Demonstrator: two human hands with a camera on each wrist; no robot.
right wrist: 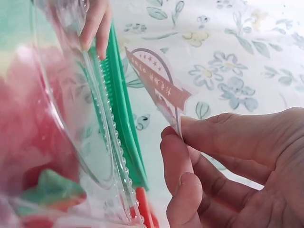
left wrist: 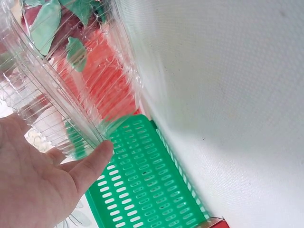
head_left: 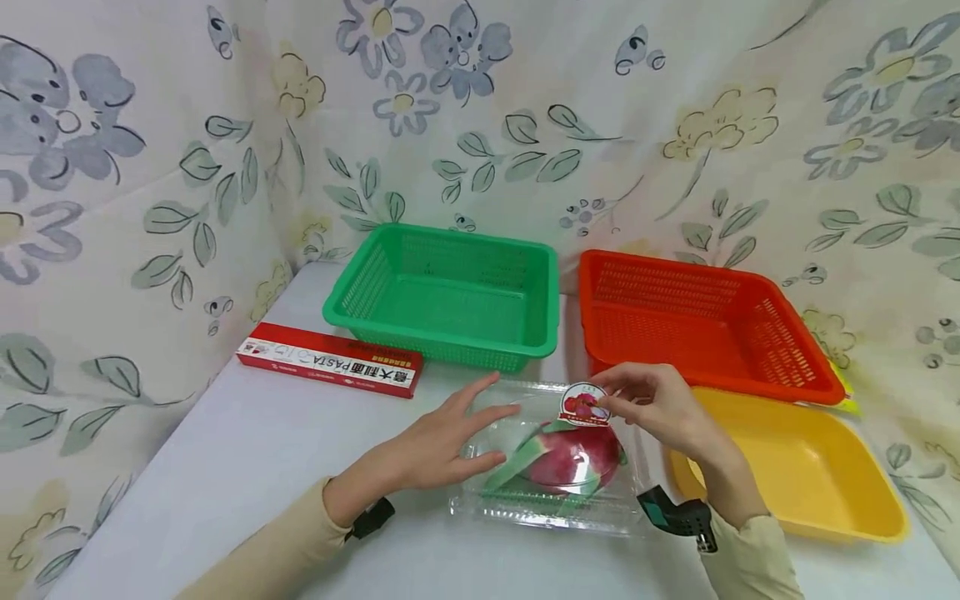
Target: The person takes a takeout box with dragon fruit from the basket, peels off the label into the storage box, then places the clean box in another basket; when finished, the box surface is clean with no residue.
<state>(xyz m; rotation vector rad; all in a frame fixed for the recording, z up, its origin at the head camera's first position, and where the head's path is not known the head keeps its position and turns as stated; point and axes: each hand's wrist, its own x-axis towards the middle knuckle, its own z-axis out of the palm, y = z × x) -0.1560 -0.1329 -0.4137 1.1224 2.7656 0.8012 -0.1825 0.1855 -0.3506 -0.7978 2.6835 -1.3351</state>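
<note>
A clear plastic clamshell box (head_left: 555,518) lies on the white table with a red dragon fruit (head_left: 573,460) with green scales inside. My left hand (head_left: 438,440) rests on the box's left side, fingers spread and fairly straight; the left wrist view shows the thumb at its ridged rim. Over the box's upper right part, my right hand (head_left: 660,412) pinches a round sticker (head_left: 583,403) with a fruit picture and a red banner. In the right wrist view the sticker (right wrist: 159,88) stands apart from the lid, its lower tip between thumb and forefinger.
A green basket (head_left: 442,340) and a red basket (head_left: 712,379) stand at the back. An orange-yellow tray (head_left: 810,467) sits at the right, partly under the red basket's edge. To the left lies a red pasta box (head_left: 330,358). Floral cloth (head_left: 480,108) hangs behind.
</note>
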